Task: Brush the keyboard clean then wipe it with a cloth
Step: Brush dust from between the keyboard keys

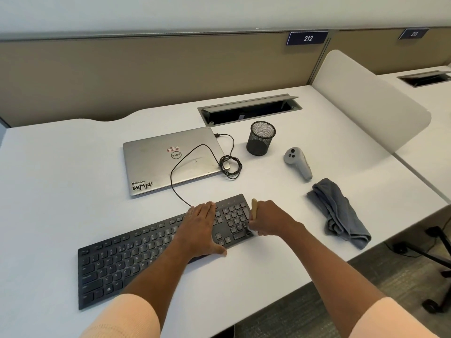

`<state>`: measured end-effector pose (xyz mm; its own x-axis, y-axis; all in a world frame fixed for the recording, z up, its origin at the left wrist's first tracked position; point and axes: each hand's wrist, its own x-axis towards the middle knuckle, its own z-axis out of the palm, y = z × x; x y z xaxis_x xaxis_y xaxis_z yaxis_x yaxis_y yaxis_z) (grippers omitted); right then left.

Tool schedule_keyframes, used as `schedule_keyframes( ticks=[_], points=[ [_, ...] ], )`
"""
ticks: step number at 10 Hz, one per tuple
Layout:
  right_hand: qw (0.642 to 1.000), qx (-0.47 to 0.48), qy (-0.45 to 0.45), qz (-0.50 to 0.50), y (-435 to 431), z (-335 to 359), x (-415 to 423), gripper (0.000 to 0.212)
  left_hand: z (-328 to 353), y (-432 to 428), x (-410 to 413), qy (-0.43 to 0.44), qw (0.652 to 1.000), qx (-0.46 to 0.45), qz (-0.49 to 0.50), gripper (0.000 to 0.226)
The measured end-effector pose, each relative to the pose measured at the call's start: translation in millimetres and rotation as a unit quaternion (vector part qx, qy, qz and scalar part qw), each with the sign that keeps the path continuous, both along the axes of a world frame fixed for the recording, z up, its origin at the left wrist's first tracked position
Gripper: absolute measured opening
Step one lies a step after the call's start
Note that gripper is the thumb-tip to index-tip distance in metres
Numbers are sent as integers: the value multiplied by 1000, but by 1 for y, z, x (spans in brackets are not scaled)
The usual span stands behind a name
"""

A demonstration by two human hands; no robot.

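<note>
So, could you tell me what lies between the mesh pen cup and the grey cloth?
A grey controller lies there, touching neither the pen cup nor the cloth; the head view shows it.

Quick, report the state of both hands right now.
Left hand: open, fingers straight, resting flat on the keyboard.
Right hand: closed around the wooden-handled brush, its head down at the keyboard's right end.

A closed silver laptop [170, 159] is lying on the white counter [61, 179], with a black mesh pen cup [260, 139] standing at its three o'clock. A grey controller [297, 162] is resting at the cup's four o'clock, and an open cable hatch [249, 111] is sitting at the cup's twelve o'clock.
</note>
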<state>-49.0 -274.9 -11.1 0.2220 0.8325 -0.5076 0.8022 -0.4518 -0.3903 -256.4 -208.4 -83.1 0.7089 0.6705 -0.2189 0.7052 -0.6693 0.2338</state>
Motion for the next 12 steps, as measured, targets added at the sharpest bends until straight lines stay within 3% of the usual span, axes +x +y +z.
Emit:
schedule_keyframes(
  ticks=[2, 3, 5, 6, 7, 9, 11, 12],
  points=[
    [990, 81, 110, -21, -12, 3, -13, 14, -2, 0, 0, -4, 1000, -2, 2, 139],
    [994, 89, 49, 36, -17, -5, -15, 12, -1, 0, 0, -5, 1000, -2, 2, 139],
    [995, 91, -36, -18, -9, -11, 7, 11, -1, 0, 0, -2, 1000, -1, 1, 138],
    [988, 146, 35, -48, 4, -3, 0, 14, -1, -1, 0, 0, 1000, -1, -1, 138],
    [990, 131, 52, 6, 15, -3, -12, 15, -2, 0, -1, -3, 1000, -1, 0, 138],
    [990, 133, -35, -21, 31, -13, 6, 3, -1, 0, -1, -1, 1000, -2, -3, 137],
    [992, 115, 54, 23, 42, -2, 6, 2, -3, 1, -1, -2, 1000, -1, -1, 138],
    [995, 92, -19, 41, 48, -6, 18, 7, -4, 1, -1, -1, 1000, -6, -1, 138]
  ],
)
